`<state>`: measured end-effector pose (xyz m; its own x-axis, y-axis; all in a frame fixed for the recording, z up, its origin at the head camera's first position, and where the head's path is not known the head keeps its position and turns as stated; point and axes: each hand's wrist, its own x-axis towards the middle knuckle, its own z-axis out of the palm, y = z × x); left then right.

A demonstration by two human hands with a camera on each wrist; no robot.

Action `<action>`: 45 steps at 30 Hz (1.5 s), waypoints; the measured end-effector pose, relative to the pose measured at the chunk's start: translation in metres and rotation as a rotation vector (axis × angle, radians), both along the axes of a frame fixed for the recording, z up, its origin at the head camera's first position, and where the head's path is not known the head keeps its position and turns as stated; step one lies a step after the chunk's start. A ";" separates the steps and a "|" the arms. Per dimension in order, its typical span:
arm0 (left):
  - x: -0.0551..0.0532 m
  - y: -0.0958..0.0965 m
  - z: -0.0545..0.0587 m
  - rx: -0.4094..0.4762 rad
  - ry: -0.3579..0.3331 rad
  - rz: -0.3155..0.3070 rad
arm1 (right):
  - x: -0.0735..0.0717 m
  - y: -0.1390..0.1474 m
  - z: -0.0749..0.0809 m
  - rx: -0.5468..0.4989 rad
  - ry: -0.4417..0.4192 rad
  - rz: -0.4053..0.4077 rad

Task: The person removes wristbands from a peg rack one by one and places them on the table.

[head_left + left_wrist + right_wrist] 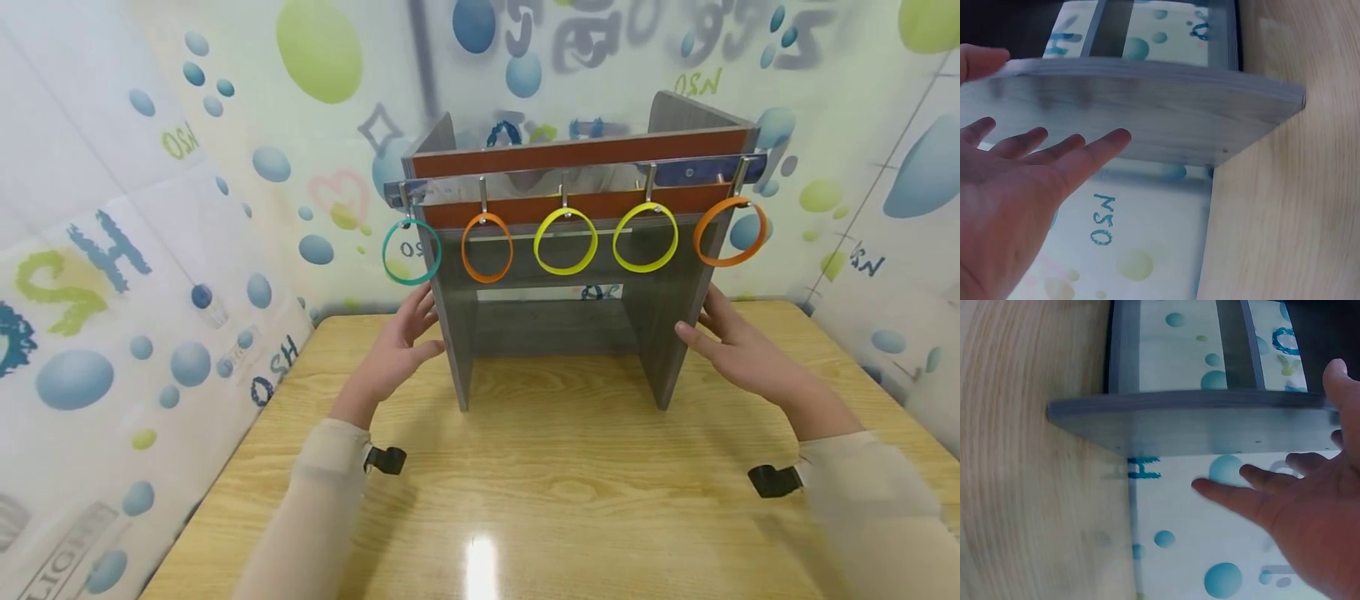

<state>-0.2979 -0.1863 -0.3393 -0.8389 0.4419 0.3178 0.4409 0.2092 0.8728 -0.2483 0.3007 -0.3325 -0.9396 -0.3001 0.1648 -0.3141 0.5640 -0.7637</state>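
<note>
A grey wooden stand (652, 317) with reddish-brown crossbars stands on the table between both hands. Along its upper front runs a hook rail (517, 187). From its hooks hang a teal ring (412, 282), an orange ring (487, 280), two yellow rings (566, 272) and another orange ring (731, 263) at the right end. My left hand (397, 346) is at the left side panel (1141, 112), fingers stretched along its outer face and thumb by the front edge. On the other side, my right hand (738, 346) has fingers extended beside the right panel (1191, 431), its thumb near the front edge.
The stand is on a light wood table (555, 467), toward its back edge. Behind and to both sides rise wall coverings (225, 167) printed with blue and green dots and letters. A black wrist strap piece (387, 460) sticks out from the left sleeve.
</note>
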 end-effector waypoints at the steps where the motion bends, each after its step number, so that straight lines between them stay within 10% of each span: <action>1: -0.001 0.003 -0.001 0.015 0.003 -0.011 | 0.000 -0.002 -0.001 -0.023 0.007 0.006; 21: 0.000 0.019 -0.016 0.022 -0.001 0.186 | 0.000 -0.018 -0.020 -0.153 0.118 -0.091; 45: 0.003 0.017 -0.013 0.027 -0.107 0.117 | 0.006 -0.013 -0.031 -0.232 0.083 -0.116</action>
